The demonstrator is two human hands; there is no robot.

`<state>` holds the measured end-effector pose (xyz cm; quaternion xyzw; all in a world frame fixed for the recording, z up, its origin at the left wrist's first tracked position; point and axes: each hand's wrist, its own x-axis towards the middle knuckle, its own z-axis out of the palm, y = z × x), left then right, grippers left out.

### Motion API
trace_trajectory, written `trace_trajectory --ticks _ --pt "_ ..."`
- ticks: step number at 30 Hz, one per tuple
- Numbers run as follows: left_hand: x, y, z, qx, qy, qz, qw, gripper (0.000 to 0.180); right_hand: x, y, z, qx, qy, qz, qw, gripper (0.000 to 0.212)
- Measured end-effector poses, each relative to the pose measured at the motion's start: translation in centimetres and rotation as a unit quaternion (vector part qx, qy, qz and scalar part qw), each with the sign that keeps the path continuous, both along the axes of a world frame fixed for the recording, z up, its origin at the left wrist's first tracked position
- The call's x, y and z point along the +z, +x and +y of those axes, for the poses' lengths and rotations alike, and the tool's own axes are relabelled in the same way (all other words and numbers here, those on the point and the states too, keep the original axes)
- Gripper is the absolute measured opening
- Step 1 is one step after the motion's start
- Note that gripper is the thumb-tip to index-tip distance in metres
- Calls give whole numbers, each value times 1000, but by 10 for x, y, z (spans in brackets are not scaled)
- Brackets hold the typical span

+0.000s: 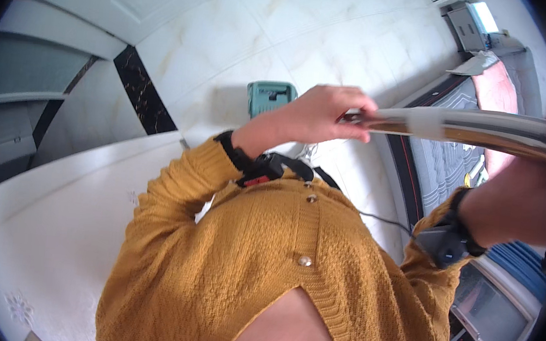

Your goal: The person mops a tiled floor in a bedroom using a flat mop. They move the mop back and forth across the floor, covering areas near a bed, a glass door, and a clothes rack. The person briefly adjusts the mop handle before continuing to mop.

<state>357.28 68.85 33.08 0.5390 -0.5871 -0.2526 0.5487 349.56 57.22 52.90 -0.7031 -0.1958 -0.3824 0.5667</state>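
Note:
A long, shiny silver thing with a brown-gold band along its lower side stretches between my hands; a whitish translucent wrap goes around it near its left end. It looks like a bundle of rods or strips, but I cannot make out its exact kind. My left hand is closed around a dark, thin part at that end, thumb below and fingers above. My right hand is at the other end, by the right rim, blurred and partly cut off; skin shows above and below the thing there.
A green plastic stool stands on the pale tiled floor ahead. On the right is a bed or couch with grey patterned cloth. A white curved surface lies on my left. A glass-fronted cabinet is at lower right.

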Motion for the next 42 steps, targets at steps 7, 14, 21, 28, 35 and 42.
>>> trace_trajectory --ticks 7,14,21,28,35,42 --pt "-82 -10 15 23 178 7 984 17 -91 -18 13 -155 89 54 982 32" --pt "-190 -16 33 39 190 94 977 15 -187 -29 37 -123 136 305 934 17" --pt "-220 -6 32 38 199 72 977 25 -212 -14 34 -111 88 298 944 20" --pt "-211 -13 35 24 211 65 975 22 -222 -25 37 -101 60 312 943 19" --pt "-199 -19 32 18 250 10 968 24 -224 -35 44 -106 74 314 941 17" --pt "-164 -19 32 6 247 177 953 24 -156 -37 39 -141 87 267 949 19"
